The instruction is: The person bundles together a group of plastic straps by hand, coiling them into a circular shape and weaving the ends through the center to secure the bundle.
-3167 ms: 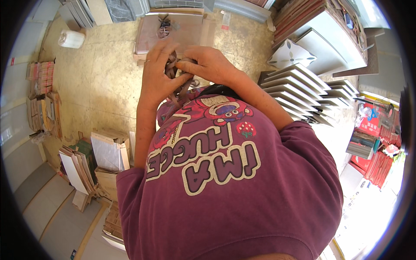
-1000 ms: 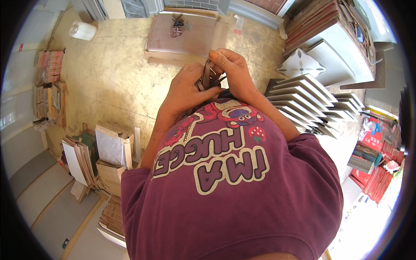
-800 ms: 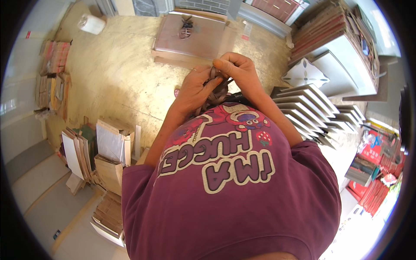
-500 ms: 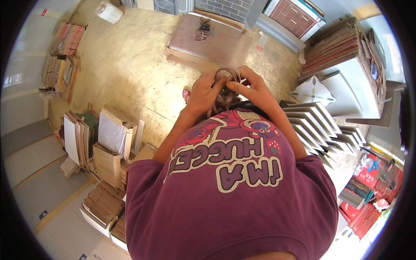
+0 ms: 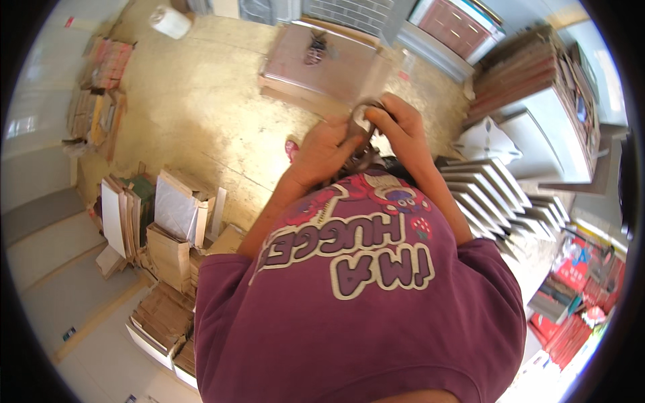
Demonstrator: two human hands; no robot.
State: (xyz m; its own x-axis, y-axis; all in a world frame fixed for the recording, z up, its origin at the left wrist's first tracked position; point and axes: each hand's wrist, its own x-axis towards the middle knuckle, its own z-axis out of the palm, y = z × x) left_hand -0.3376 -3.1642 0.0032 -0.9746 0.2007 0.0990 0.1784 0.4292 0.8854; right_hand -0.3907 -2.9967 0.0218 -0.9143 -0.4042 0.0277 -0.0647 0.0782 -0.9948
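Observation:
In front of my belly, both hands work on a bundle of flat, brown, ribbon-like strips [image 5: 363,123]. My left hand [image 5: 325,149] is closed around the near left side of the bundle, its thumb pointing toward the loop. The curled top of the strips is pinched between thumb and fingers of my right hand [image 5: 402,126], which sits slightly higher. More strips hang tangled below, partly hidden by my fingers and shirt. A small brown bundle with dark ends [image 5: 314,50] lies on a low, flat, brown-topped box [image 5: 342,70] beyond my hands.
Packed tiles and cardboard stacks [image 5: 168,258] stand to the left. To the right, a rack of upright slabs [image 5: 484,188] is close to my right arm. Farther right stands a pile of brown-edged panels [image 5: 517,74]. A white roll [image 5: 170,22] rests on the yellowish floor [image 5: 195,101].
My right hand has moved slightly up and right, drawing the loop of strips with it. The loop looks narrower and more upright. My left hand remains near its earlier place.

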